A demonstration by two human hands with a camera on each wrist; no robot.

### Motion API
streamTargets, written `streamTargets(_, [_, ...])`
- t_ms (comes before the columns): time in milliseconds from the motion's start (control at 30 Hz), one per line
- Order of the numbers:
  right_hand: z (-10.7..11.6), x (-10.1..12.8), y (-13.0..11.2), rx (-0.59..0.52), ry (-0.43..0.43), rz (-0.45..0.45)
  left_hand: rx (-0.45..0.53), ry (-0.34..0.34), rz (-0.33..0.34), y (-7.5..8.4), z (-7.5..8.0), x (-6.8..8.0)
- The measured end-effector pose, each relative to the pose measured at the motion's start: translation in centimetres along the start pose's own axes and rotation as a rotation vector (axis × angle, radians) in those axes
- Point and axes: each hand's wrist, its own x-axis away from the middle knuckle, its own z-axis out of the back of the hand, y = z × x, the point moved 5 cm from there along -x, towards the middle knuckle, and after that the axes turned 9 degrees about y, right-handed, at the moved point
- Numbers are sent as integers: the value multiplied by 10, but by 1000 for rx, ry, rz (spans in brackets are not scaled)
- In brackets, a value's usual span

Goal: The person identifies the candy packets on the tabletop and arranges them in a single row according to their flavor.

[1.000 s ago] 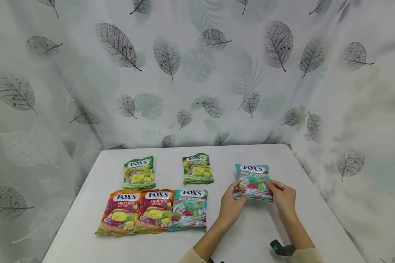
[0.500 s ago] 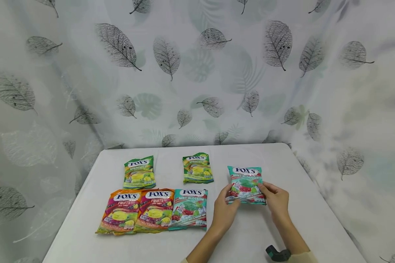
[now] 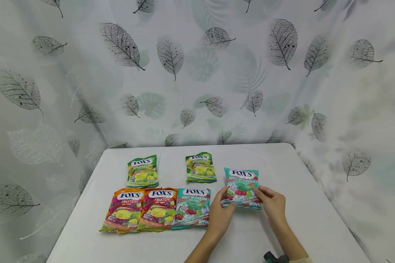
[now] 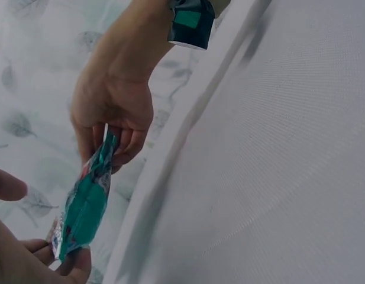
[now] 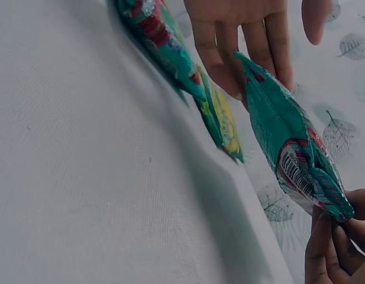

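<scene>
A white table stands before a pale curtain printed with grey leaves, with bags of Fox's candy laid out on it. Going from left to right: in the near row, an orange Fruits bag lies flat, a second Fruits bag beside it with edges overlapping, then a teal Mint Blossom bag touching that one — three bags set side by side. Behind them, in the far row, two green Spring Tea bags sit well apart, one at the left and one nearer the middle. To the right of all these, a second Mint Blossom bag is held between both hands, just right of the near row and lifted clear of the table, as the wrist views show. The left hand pinches its lower left corner; the right hand pinches its lower right corner, so each hand is closed on the bag, one at either side. By the look of it, the sorting is well along — the Fruits pair is together, one mint bag is placed, and the held mint bag seems about to join it, while the two green bags are not yet side by side.
</scene>
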Motion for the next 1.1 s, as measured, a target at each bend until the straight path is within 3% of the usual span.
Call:
streamTargets(767, [-11, 20, 17, 19, -110, -7, -66, 21, 23, -13, 23, 24])
streamTargets(1100, [-15, 25, 27, -5, -161, -39, -153, 19, 41, -14, 32, 36])
